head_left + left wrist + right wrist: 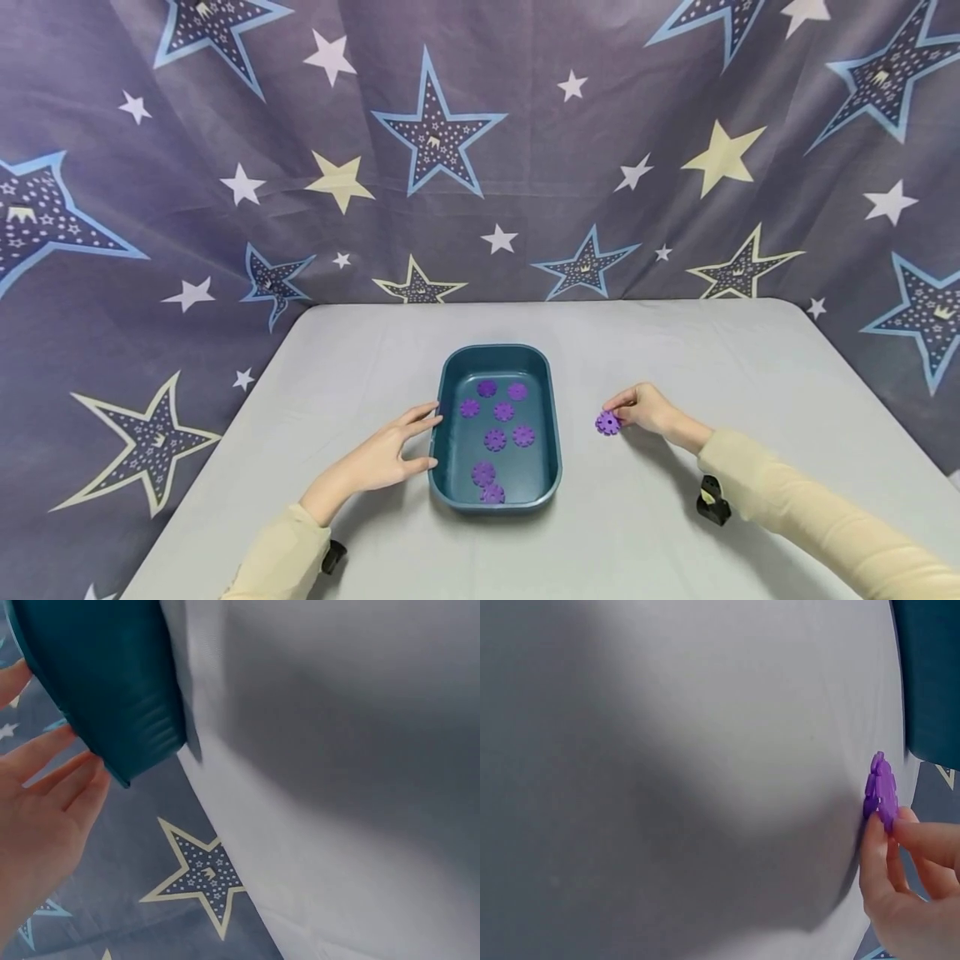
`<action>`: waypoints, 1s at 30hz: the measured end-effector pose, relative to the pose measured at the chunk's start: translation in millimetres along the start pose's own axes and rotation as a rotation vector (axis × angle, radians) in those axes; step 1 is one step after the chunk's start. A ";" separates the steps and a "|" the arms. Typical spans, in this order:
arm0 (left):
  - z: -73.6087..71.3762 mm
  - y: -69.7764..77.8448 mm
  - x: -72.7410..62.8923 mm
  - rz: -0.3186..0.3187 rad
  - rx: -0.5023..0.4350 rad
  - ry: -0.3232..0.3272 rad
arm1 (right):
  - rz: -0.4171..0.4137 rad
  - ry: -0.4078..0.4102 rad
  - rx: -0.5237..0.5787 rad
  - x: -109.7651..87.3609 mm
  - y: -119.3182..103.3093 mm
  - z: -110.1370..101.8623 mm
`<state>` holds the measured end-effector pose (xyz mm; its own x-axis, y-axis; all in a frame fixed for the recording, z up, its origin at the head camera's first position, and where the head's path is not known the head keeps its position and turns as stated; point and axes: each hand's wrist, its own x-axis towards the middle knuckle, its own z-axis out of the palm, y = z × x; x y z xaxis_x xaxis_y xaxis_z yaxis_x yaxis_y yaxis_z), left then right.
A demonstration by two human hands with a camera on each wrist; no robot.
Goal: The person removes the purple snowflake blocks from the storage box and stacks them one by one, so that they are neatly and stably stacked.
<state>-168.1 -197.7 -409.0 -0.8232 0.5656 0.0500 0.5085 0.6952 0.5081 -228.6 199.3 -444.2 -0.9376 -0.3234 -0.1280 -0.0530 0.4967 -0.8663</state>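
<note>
Between thumb and fingers, my right hand (643,408) pinches a purple notched disc (607,423) over the table, to the right of the tray. The right wrist view shows the same notched disc (883,791) held nearly edge-on at the fingertips. My left hand (386,452) rests its extended fingertips on the left rim of a teal rectangular tray (556,450). In the left wrist view those fingers (75,780) lie along the tray's edge. Several more purple discs (495,439) lie flat inside the tray, two of them overlapping at its near end.
A pale grey cloth covers the table (675,350). Behind and beside it hangs a dark curtain (525,167) printed with stars. A dark strapped device (712,500) sits at the right wrist, and another (333,556) at the left.
</note>
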 end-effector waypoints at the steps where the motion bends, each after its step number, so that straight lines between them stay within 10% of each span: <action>1: 0.0 0.1 0.1 -0.001 -0.005 0.000 | 0.001 0.004 -0.005 -0.2 0.0 0.1; 30: 4.6 0.1 -2.6 -0.007 -0.096 0.047 | -0.067 0.015 -0.084 2.8 5.8 4.0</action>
<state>-164.7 -197.0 -413.1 -0.8390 0.5375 0.0853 0.4777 0.6523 0.5884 -230.1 198.0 -451.5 -0.9360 -0.3463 -0.0630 -0.1440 0.5403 -0.8291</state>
